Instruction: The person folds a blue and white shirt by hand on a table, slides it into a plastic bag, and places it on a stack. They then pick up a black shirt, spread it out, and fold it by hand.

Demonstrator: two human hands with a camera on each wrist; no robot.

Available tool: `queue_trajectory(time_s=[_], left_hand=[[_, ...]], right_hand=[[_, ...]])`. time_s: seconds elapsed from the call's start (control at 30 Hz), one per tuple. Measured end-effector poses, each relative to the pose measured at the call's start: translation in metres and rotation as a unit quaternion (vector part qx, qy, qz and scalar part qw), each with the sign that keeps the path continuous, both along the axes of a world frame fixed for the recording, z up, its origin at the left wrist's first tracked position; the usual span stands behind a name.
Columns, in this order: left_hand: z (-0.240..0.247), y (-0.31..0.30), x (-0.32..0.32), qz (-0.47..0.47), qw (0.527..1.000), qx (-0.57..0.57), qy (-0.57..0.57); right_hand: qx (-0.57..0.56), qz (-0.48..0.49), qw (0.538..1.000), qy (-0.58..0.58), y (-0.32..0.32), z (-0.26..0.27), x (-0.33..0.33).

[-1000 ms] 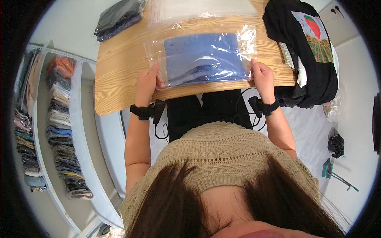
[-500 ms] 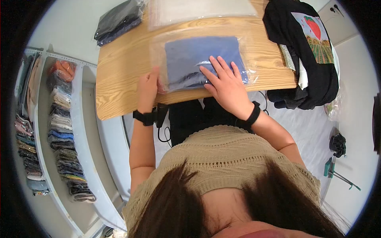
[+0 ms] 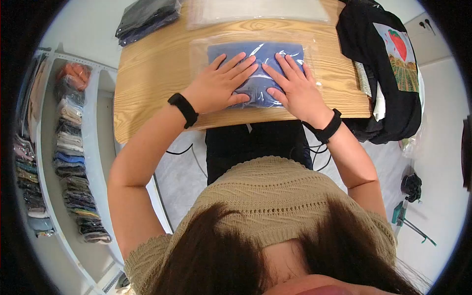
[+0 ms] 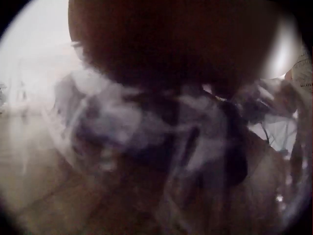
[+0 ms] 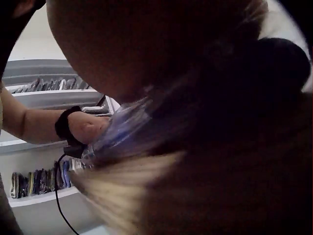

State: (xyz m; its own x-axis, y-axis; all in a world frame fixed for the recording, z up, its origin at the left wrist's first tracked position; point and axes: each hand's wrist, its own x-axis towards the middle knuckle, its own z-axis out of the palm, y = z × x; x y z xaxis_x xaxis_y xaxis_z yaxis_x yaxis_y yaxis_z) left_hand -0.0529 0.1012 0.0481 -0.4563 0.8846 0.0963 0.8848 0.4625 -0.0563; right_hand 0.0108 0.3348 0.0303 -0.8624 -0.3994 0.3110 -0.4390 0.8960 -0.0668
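Note:
A folded blue garment (image 3: 263,50) lies inside a clear plastic bag (image 3: 199,54) near the front edge of the wooden table (image 3: 147,83). My left hand (image 3: 216,86) rests palm down over its left part, fingers spread and straight. On the right part my right hand (image 3: 297,91) presses flat in the same way, thumb pointing inward. Between the two hands the plastic shows shiny wrinkles. In the left wrist view, crumpled clear film and dark cloth lie under the shadowed palm. The right wrist view shows the bag's glossy edge (image 5: 122,127) beneath the palm.
Clear flat bags (image 3: 260,12) lie at the table's back. Dark bagged garments (image 3: 150,19) sit at the back left. A black garment with a strawberry print (image 3: 378,64) drapes over the right side. Shelves (image 3: 93,147) with bagged clothes stand at left.
My right hand left the bag's right edge and spread flat on the blue garment. Then my left hand let go of the left edge and moved right onto the bag too.

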Motion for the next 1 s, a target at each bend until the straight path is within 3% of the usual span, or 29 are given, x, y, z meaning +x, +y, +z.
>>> queue_trajectory(time_s=[0.43,0.63,0.83,1.0], left_hand=[[-0.012,0.002,-0.011,0.005,0.992,-0.008,-0.126],[-0.012,0.001,-0.009,0.006,0.994,0.001,-0.105],[0.022,0.02,-0.009,-0.015,1.0,-0.001,-0.024],[0.009,0.036,-0.032,-0.027,0.999,-0.002,-0.019]], right_hand=[[-0.034,-0.015,0.996,-0.081,-0.001,-0.009,-0.006],[-0.032,-0.012,0.998,-0.056,0.0,-0.006,-0.003],[-0.002,-0.006,0.999,-0.033,0.01,0.013,-0.008],[0.042,0.003,0.998,-0.047,0.022,0.015,-0.027]])
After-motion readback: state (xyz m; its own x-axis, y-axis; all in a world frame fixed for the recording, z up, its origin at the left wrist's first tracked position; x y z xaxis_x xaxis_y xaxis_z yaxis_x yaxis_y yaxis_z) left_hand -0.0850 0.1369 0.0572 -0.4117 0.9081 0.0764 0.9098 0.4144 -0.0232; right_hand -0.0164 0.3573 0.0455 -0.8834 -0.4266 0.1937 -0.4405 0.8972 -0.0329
